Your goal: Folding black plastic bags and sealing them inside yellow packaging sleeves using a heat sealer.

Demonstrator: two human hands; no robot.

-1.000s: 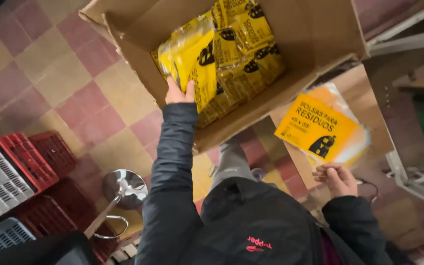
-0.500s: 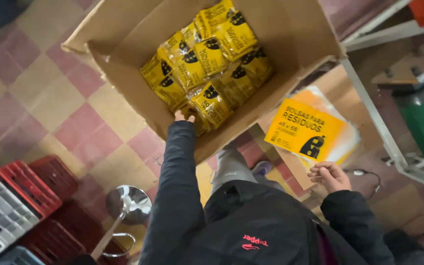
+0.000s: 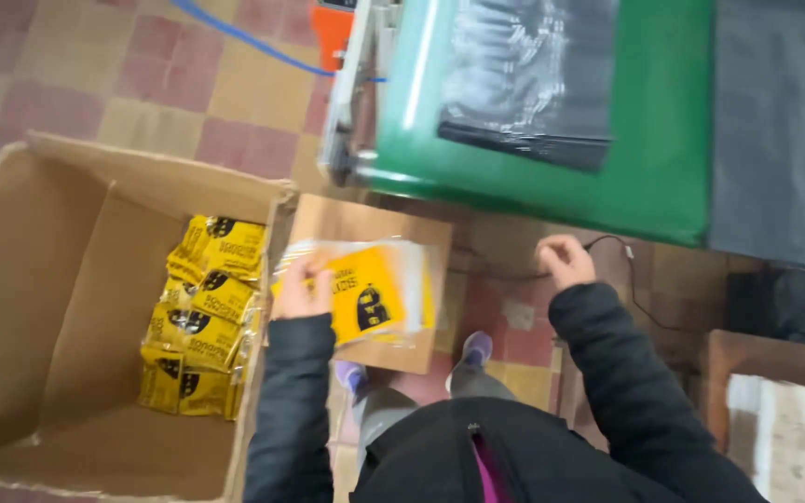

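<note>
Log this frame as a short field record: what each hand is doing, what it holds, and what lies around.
left hand: grips a yellow packet in clear wrap by its left edge
right hand: loosely closed, holds nothing visible
cardboard box: open, on the person's left, yellow packets piled inside
green machine: ahead, black plastic film lying on it
floor: checkered tiles

The left hand (image 3: 302,291) grips a yellow packet (image 3: 370,293) beside the cardboard box (image 3: 67,279) (more packets inside) — the right hand (image 3: 566,261) is empty.
</note>
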